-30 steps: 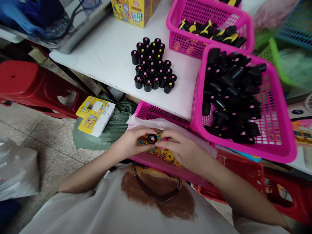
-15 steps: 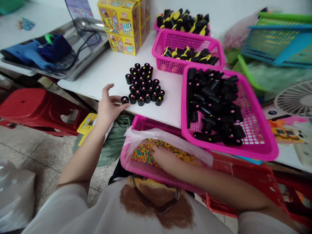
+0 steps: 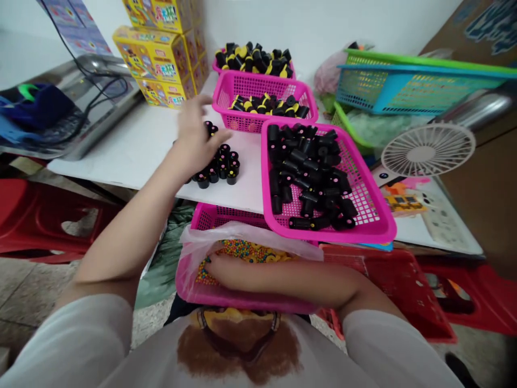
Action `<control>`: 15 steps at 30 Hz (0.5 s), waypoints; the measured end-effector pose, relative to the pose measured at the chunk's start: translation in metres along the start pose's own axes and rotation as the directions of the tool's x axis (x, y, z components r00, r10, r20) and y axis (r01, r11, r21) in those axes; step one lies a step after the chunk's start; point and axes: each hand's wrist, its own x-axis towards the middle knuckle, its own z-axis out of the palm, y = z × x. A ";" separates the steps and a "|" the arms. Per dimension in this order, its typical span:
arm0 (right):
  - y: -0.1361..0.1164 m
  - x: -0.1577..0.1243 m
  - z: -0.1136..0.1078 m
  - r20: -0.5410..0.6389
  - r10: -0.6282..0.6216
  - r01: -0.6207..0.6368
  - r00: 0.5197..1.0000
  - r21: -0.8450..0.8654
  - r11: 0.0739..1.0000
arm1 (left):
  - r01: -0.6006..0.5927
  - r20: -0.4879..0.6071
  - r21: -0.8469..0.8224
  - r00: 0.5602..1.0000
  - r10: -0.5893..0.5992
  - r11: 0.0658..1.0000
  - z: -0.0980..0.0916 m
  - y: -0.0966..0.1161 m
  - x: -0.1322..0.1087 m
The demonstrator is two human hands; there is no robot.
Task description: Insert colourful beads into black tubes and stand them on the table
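White surface [image 3: 250, 189]: black cups [image 3: 222, 171] by near edge, pink basket [image 3: 375, 234] of black tubes [image 3: 309, 163] right, yellow boxes [image 3: 151, 64] far left. Left hand [image 3: 196, 132] over cups, fingers wide, blurry. Right hand [image 3: 221, 267] in bright beads [image 3: 241, 248], near; cannot tell if fingers grip. Red stool [image 3: 28, 215] left, white fan [image 3: 428, 152] right.

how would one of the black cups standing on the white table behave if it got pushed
The black cups stand upright on the flat white table, so a gentle low push would probably slide one rather than tip it. Standing so close together, they may knock into neighbours. Their round sides suggest one could roll if toppled.
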 end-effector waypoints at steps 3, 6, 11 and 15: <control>-0.001 0.002 -0.003 0.056 -0.011 0.012 0.998 -0.021 1.000 | 0.001 0.262 0.039 0.965 -0.011 0.999 0.065 0.047 0.051; 0.001 0.001 -0.006 0.033 -0.062 0.063 0.998 -0.020 0.998 | 0.031 0.416 0.189 0.903 -0.109 0.982 0.110 0.075 0.076; 0.010 -0.002 -0.003 0.004 -0.052 0.052 0.999 -0.002 0.999 | -0.045 0.461 0.146 0.887 -0.028 0.988 0.112 0.085 0.076; 0.018 0.004 -0.003 -0.010 -0.061 0.062 0.998 0.109 0.992 | -0.105 0.383 -0.045 0.917 0.115 0.993 0.075 0.091 0.063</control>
